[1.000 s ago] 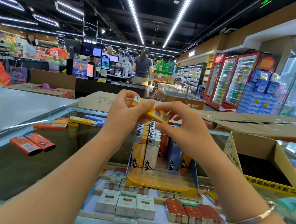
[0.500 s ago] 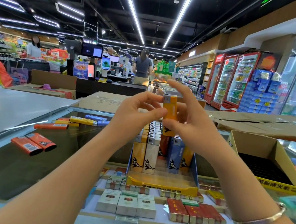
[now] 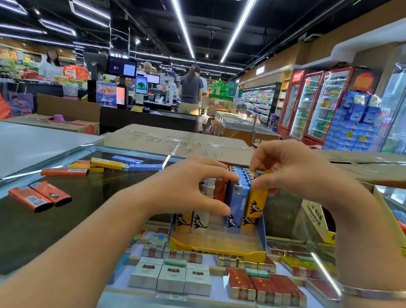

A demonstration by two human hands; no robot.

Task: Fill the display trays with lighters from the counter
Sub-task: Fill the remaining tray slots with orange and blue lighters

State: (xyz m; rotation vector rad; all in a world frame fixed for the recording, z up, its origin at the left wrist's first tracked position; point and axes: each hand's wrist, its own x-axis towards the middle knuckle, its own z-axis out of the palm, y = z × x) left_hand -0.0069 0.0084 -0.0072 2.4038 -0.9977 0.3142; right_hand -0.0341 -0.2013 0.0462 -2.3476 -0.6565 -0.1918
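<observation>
Pinched at its metal top by the right hand (image 3: 295,174), a yellow lighter (image 3: 256,202) stands upright at the right end of the rows in the display tray (image 3: 217,249), just beside a blue lighter (image 3: 238,202). Going left to right: two orange lighters (image 3: 39,195) lie side by side on the glass counter (image 3: 13,234) at the far left; beyond them a loose cluster of lighters (image 3: 105,166) — orange, yellow and blue — lies flat on the glass. The left hand (image 3: 188,190) curls over the left rows of standing lighters in the tray, thumb below and fingers above; whether it actually grips one I cannot tell. Cigarette packs (image 3: 171,274) show under the glass in front of the tray. To the right sits an open cardboard box (image 3: 320,220) — its contents dark and unclear.
</observation>
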